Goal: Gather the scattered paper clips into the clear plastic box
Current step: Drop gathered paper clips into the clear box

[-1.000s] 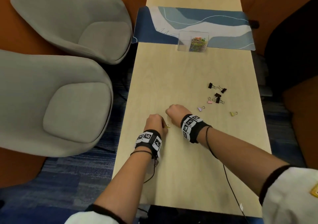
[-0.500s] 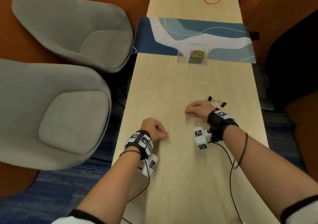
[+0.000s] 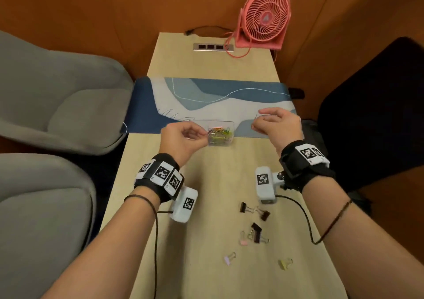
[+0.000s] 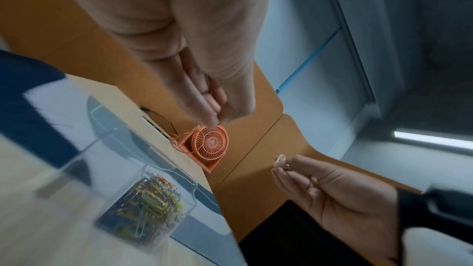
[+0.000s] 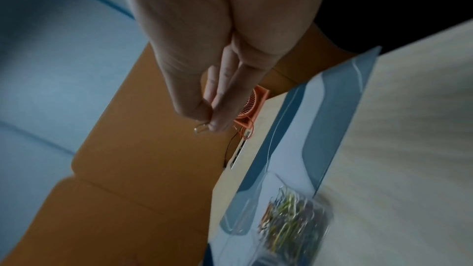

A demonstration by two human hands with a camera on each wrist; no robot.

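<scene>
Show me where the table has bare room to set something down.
Bare wood lies between the box and the binder clips, under both wrists. More lies between the mat and the power strip. The near left strip beside the clips is bare too. It is crowded at the near right, where the clips are scattered, and at the fan.

One clear box [image 3: 220,135] holds too many paper clips [image 3: 219,134] to count. Seven binder clips [image 3: 254,229] lie at 6 o'clock. One fan [image 3: 263,18] stands at 12.
</scene>
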